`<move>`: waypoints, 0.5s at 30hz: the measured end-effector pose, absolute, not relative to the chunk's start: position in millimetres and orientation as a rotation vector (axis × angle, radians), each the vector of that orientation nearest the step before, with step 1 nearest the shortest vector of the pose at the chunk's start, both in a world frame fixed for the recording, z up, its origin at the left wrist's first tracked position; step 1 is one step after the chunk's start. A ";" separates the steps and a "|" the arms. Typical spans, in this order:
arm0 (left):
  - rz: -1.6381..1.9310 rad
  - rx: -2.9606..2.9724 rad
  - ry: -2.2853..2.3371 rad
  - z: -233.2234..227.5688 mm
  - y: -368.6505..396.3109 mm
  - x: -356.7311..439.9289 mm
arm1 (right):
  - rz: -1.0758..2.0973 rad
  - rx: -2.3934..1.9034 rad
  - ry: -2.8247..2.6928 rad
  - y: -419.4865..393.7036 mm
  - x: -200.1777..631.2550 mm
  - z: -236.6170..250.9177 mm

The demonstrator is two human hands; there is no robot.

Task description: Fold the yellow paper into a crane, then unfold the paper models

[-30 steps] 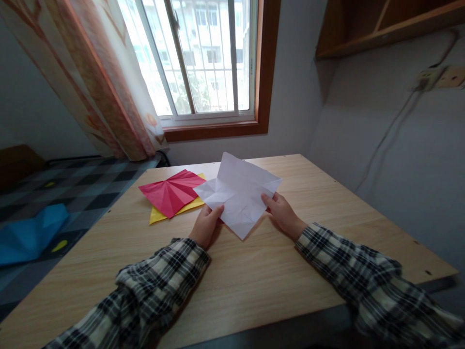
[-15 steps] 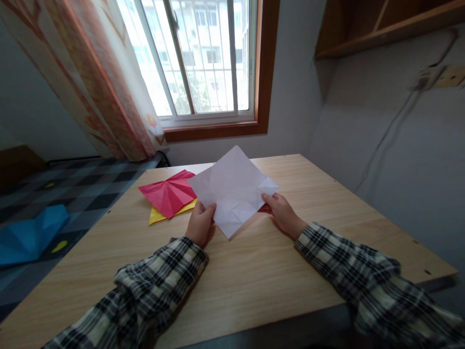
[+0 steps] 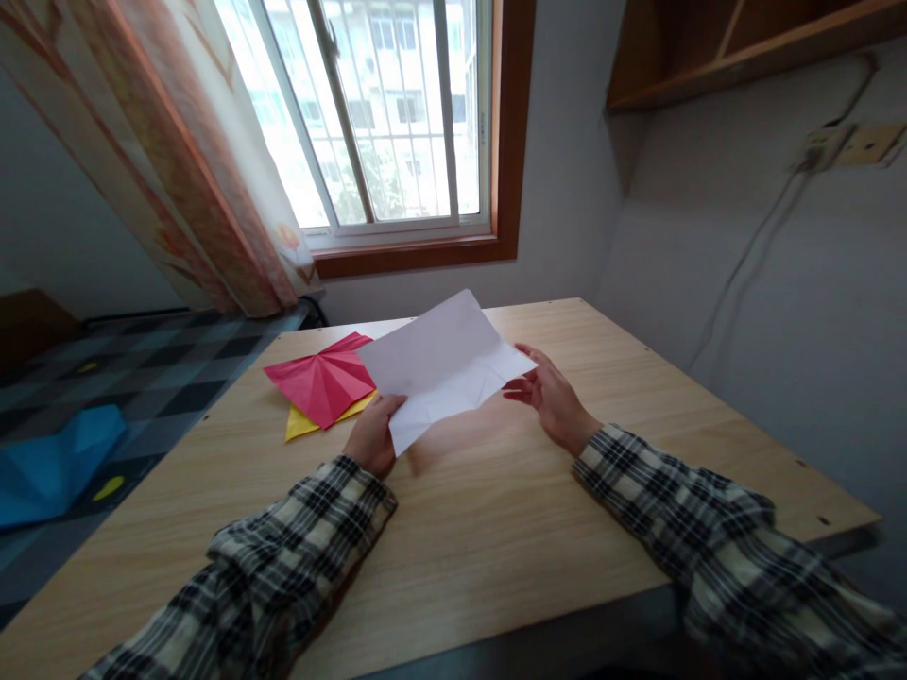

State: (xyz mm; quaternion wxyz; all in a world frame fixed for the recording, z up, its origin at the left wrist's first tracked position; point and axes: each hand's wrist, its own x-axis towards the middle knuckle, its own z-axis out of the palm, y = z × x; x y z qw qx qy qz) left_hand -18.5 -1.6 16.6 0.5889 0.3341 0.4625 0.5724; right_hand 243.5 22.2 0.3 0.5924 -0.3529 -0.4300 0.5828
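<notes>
A creased white sheet of paper is held up tilted above the table. My left hand grips its lower left side, thumb on the top face and the other fingers mostly hidden beneath. At the sheet's right corner is my right hand, its fingers spread apart around that corner. Whether those fingers touch the paper is hard to tell. Left of the sheet, a pink folded paper with fan-like creases lies on top of a yellow paper.
The wooden table carries the papers. A blue folded paper rests on a checked bed cover to the left. Behind are a window and a curtain. A shelf and a cable are on the right.
The white sheet has turned and tilted, its lower corner moving left. My right hand has loosened from a pinch to spread fingers. My left hand has shifted slightly left with the sheet.
</notes>
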 end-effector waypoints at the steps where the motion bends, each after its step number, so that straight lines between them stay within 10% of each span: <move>1: 1.320 0.784 1.079 17.1 -2.2 -19.0 | 1.308 -0.824 -1.038 23.2 244.7 -0.8; 15: 1.157 1.280 1.260 30.1 -15.1 -26.9 | 1.082 -0.716 -1.409 20.4 248.7 -4.2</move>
